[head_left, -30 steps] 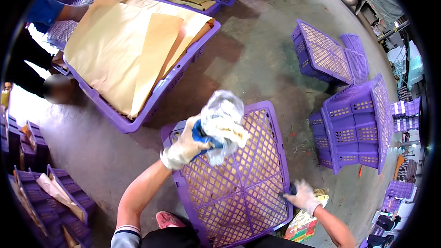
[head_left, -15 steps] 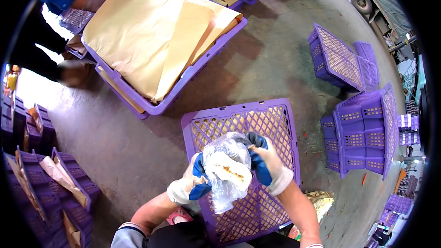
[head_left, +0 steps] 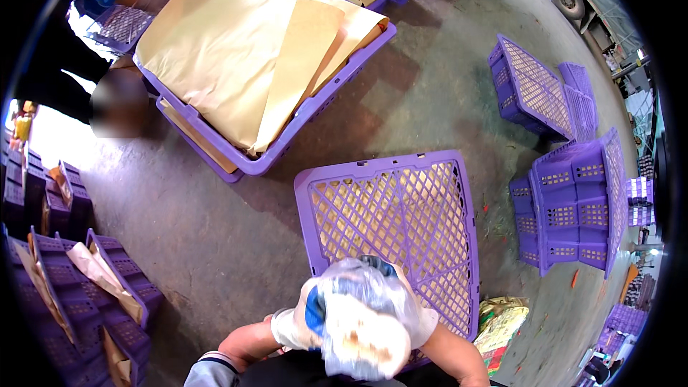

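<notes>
The left hand (head_left: 308, 317) and right hand (head_left: 414, 302), in white-and-blue gloves (head_left: 314, 307), curl half-closed around a crinkly clear plastic bag (head_left: 352, 279) with a white, brown-spotted lump (head_left: 370, 340), probably to keep it steady, above the near end of the purple plastic lattice crate (head_left: 308, 215).

Over the far half of the purple lattice crate (head_left: 469, 244) the air is open for a hand to pass, while its near edge is blocked by the hands (head_left: 358, 308) and the clear plastic bag (head_left: 355, 294). Left of that crate, bare floor (head_left: 208, 258) gives a wide lane up to the paper-stuffed crates (head_left: 72, 322); beyond its far side, a narrower gap ends at the paper-covered crate (head_left: 254, 166). Off its right side, passage narrows between the printed sack (head_left: 502, 319) near its near corner and the stacked purple crates (head_left: 566, 197).
</notes>
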Demonstrator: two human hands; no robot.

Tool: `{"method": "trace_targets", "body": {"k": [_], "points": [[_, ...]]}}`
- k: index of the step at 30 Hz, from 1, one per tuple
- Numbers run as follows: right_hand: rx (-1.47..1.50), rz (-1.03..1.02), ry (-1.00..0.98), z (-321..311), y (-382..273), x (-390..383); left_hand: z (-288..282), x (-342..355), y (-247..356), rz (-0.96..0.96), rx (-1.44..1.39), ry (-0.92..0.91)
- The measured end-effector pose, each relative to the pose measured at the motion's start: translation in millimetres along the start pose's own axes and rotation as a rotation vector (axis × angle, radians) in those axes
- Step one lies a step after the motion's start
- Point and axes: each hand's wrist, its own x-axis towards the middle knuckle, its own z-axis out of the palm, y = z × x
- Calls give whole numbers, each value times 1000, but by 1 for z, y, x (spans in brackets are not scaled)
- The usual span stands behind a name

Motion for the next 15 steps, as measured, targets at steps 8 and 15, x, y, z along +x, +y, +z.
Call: {"method": "trace_targets", "body": {"k": [8,15], "points": [[-171,-24,-216,29,-21,-22,-7,-26,-6,-124,-130,-125],[-560,-707,329,-48,-99,38,-14,-27,-18,-175,-155,-56]]}}
